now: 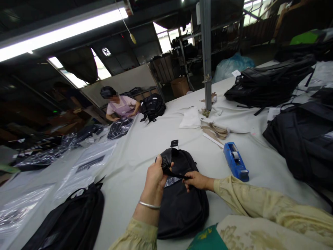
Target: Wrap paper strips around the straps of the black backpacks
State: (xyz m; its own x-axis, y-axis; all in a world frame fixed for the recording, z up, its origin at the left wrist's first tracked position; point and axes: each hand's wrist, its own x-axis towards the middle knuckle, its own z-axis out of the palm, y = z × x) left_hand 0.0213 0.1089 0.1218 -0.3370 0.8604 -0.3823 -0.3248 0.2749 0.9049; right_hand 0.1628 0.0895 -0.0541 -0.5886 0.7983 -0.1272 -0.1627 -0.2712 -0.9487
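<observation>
A black backpack [182, 211] lies on the pale table just in front of me, with a black hang tag [174, 142] at its top end. My left hand [154, 173] is closed around a padded shoulder strap [167, 157] near its buckle, lifted above the bag. Between the fingers of my right hand [196, 181] is the strap's thin black webbing [178, 175], pulled out to the right. A shiny clear plastic patch shows on the bag beneath the webbing. The far side of the buckle is hidden by my left fingers.
A blue tape dispenser [235, 162] stands to the right, near bundled tan ties [215, 131]. Black backpacks lie at the right [304, 139] and lower left [75, 215]. A metal post [206, 55] rises from the table. Across it, a person [122, 104] handles a plastic-wrapped bag.
</observation>
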